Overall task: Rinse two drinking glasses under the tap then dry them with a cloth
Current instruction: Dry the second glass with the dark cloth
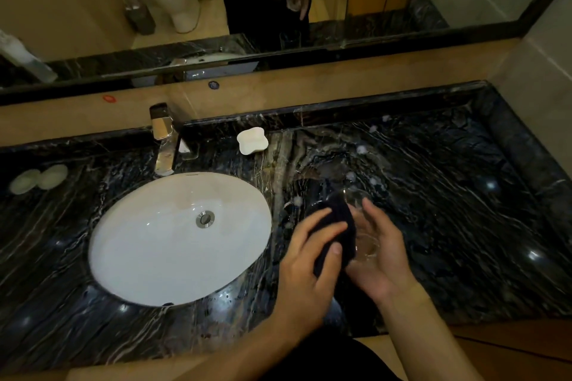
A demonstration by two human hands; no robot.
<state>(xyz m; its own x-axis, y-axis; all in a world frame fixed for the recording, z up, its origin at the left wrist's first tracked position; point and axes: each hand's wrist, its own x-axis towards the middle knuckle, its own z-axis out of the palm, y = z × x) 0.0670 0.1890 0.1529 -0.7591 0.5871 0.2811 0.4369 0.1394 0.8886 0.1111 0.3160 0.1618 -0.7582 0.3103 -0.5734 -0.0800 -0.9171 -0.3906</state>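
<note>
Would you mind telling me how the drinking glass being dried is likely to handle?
The glass is clear and thin-looking, so it is probably fragile against the stone counter. Being smooth, it may be slippery, which fits the right hand cupping it. The dark cloth under the left hand drapes limply and should add grip.

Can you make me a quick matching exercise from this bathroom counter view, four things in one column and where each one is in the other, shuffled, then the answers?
Column one:
1. dark cloth
2. drinking glass
3. white soap dish
4. tap

Column two:
A. behind the sink, spout over the basin's rim
B. on the counter near the back wall, right of the tap
C. cradled in the right hand
D. pressed against the glass by the left hand

Pairs: 1-D, 2-C, 3-B, 4-A
</note>
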